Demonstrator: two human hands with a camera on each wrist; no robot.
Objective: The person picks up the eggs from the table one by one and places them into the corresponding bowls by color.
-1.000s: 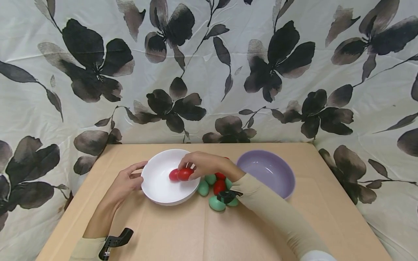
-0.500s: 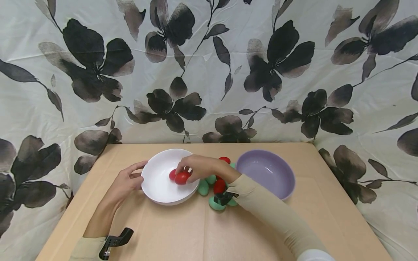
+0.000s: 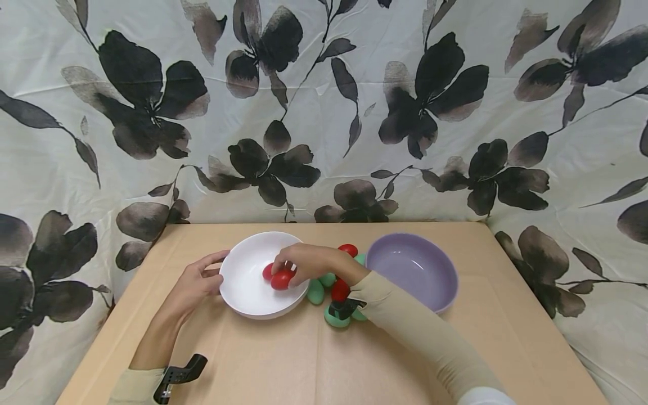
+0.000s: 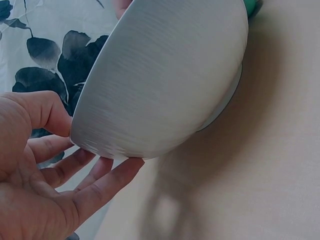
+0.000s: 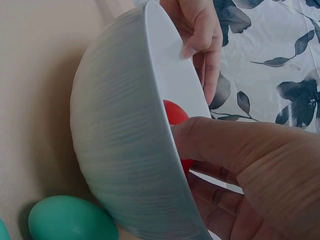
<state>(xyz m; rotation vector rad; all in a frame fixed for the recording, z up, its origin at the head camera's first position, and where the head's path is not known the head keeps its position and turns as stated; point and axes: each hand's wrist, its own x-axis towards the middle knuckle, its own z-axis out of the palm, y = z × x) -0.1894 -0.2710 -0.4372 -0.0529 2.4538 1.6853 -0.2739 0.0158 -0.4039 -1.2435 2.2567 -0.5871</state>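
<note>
The white bowl (image 3: pixel 243 256) stands on the table at left of centre. My left hand (image 3: pixel 192 286) pinches its left rim, thumb at the edge and fingers against the outer wall in the left wrist view. Inside the bowl my right hand (image 3: pixel 318 262) holds a red egg (image 3: pixel 281 280) low down, between thumb and fingers. Another red egg (image 3: pixel 266 271) lies in the bowl, right beside the held one. The right wrist view shows red partly hidden behind the bowl's rim and my thumb.
Right of the white bowl, red and green eggs lie in a cluster, among them a green egg (image 3: pixel 315 292) and a red egg (image 3: pixel 340 290); my right forearm covers part of it. A purple bowl (image 3: pixel 405 247) stands further right. Patterned cloth (image 3: pixel 324 112) hangs behind the table (image 3: pixel 253 360).
My right hand has moved slightly left and down into the white bowl with the red egg, slowing over the last half second. My left hand has stayed on the rim.
</note>
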